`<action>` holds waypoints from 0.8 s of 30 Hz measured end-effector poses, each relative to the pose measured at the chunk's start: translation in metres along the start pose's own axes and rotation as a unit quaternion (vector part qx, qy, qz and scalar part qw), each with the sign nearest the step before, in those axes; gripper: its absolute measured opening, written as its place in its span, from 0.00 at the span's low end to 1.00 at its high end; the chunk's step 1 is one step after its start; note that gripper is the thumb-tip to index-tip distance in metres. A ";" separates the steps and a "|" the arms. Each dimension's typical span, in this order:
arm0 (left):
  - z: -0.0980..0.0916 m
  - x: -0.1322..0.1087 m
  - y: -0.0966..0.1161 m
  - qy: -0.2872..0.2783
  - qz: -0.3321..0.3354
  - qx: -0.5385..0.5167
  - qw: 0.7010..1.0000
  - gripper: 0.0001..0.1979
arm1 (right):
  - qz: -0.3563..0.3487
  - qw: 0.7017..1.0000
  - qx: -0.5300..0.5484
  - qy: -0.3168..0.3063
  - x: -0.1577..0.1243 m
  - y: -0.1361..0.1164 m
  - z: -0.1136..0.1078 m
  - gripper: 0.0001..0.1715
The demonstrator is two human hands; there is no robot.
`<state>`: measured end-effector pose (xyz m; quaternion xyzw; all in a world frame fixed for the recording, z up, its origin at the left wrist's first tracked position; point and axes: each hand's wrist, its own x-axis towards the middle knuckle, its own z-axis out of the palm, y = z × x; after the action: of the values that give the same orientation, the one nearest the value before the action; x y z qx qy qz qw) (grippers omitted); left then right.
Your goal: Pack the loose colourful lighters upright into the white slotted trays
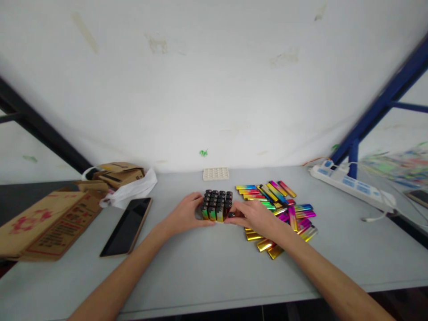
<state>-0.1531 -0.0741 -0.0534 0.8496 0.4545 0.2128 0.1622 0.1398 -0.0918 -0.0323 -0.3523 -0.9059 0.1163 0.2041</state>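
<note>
Upright lighters [212, 213] with black tops and shiny coloured bodies stand packed in rows at the middle of the table. My left hand [187, 211] is closed against the left side of this block, its thumb along the front. At the front right corner, my right hand [252, 216] pinches one lighter [231, 215] by its black top. The lower part of that lighter is hidden by my fingers. Just right of and under my right hand lies a loose pile of metallic lighters [292, 218] in gold, pink, blue and green.
A white grid tray [216, 174] lies by the wall. On the left are a dark-screened tablet [127, 227], a white plastic bag [135, 188] and cardboard boxes [50, 223]. A white power strip [354, 187] with cables lies right, near a blue metal frame [377, 107].
</note>
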 end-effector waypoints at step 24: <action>-0.001 0.001 0.001 0.001 -0.019 -0.010 1.000 0.31 | 0.210 0.970 -0.109 0.054 -0.023 0.094 -0.044 0.12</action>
<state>-0.1529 -0.0736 -0.0519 0.8388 0.4686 0.2152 0.1745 0.2306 -0.0362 -0.0329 -0.5606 -0.8066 0.0382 0.1837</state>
